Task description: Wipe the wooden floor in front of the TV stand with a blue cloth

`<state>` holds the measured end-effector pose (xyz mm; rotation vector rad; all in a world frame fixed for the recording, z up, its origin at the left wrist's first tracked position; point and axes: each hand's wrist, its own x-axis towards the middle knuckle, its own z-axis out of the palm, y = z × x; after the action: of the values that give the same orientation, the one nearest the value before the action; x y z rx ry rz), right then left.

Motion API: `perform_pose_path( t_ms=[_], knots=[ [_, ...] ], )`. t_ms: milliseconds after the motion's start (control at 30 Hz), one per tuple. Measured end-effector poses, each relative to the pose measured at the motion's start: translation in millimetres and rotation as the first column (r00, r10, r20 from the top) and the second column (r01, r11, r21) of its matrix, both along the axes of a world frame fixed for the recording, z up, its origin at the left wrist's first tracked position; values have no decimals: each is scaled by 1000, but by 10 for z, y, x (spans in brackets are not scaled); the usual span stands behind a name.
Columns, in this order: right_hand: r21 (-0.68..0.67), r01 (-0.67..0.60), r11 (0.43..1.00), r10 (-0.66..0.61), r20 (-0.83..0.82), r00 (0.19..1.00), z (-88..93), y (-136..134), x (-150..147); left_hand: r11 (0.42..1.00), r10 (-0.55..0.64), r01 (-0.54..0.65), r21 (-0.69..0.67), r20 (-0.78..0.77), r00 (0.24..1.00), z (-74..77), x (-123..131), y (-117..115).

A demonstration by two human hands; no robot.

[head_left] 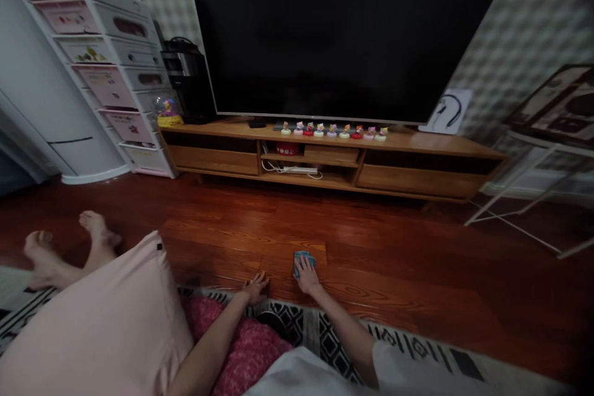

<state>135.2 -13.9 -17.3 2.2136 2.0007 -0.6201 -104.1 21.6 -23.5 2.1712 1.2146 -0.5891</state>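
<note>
My right hand (307, 272) rests palm down on a small blue cloth (301, 257) that lies on the red-brown wooden floor (394, 260). Its fingers press flat on the cloth. My left hand (256, 288) lies on the floor a little to the left, at the edge of a black-and-white patterned rug (334, 334), with its fingers spread and nothing in it.
A low wooden TV stand (325, 161) with a row of small figurines (334, 130) holds a large black TV (334, 31). A drawer unit (116, 62) stands at left. Another person's bare feet (69, 241) and a pink cushion (102, 322) lie at left. A white frame table (533, 185) stands at right.
</note>
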Motion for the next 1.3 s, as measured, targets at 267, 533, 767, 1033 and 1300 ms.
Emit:
perform_pose_path(
  t_ms=[267, 533, 767, 1033, 1300],
  knots=[
    [25, -124, 992, 126, -70, 990, -512, -960, -65, 1000, 14, -14, 0, 10, 1000, -44, 7, -15],
    [51, 9, 999, -6, -54, 999, -42, 19, -90, 1000, 4, -4, 2, 1, 1000, 47, 13, -30],
    [38, -24, 999, 25, -38, 999, -45, -40, -136, 1000, 14, -14, -1, -12, 1000, 56, 24, -23],
    [22, -167, 986, 168, -116, 979, -515, -977, -123, 1000, 25, -25, -8, 11, 1000, 32, 10, -47],
    [19, -64, 998, 66, -102, 993, -23, 111, -266, 1000, 11, -11, -12, 6, 1000, 43, 8, -35]
  ],
)
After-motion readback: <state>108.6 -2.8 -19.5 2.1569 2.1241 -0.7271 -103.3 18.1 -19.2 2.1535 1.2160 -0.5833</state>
